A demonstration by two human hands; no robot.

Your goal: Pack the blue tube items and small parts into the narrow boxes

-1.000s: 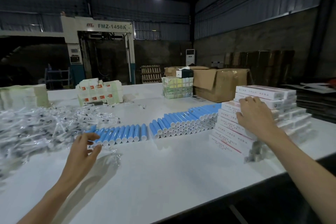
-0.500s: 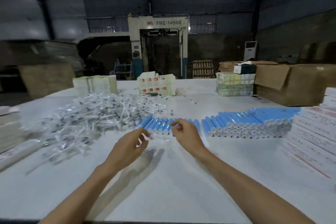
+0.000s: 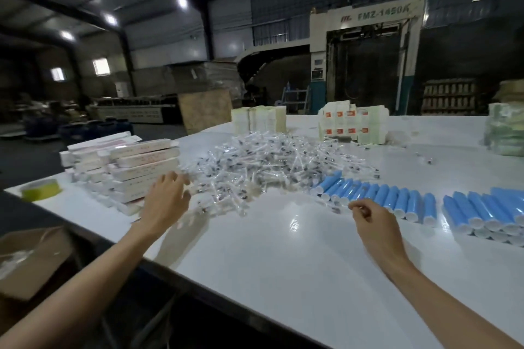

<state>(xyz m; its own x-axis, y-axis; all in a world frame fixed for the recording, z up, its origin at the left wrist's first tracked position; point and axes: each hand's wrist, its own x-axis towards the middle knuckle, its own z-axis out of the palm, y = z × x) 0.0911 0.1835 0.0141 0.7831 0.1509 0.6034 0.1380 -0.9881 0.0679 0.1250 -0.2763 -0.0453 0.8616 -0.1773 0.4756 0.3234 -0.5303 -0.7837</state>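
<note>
Blue tubes [image 3: 377, 195] with white caps lie in a row on the white table [image 3: 283, 249]; a second, stacked group of blue tubes [image 3: 487, 212] is further right. A heap of small clear-wrapped parts [image 3: 269, 167] fills the table's middle. Narrow white boxes [image 3: 136, 167] are stacked at the left. My left hand [image 3: 167, 201] hovers with fingers spread between the box stack and the heap, holding nothing. My right hand [image 3: 371, 218] is curled in front of the tube row, thumb and forefinger pinching what looks like a small wrapped part.
A yellow-green tape roll [image 3: 41, 188] sits at the table's left corner. An open cardboard box [image 3: 28, 261] stands below that edge. White cartons with red labels [image 3: 351, 125], pale cartons [image 3: 258, 119] and a green bundle [image 3: 504, 133] line the far side.
The view has swung left, bringing the left box stack into sight. My left hand moved away from the right hand toward the boxes. The right hand stays by the tube row.
</note>
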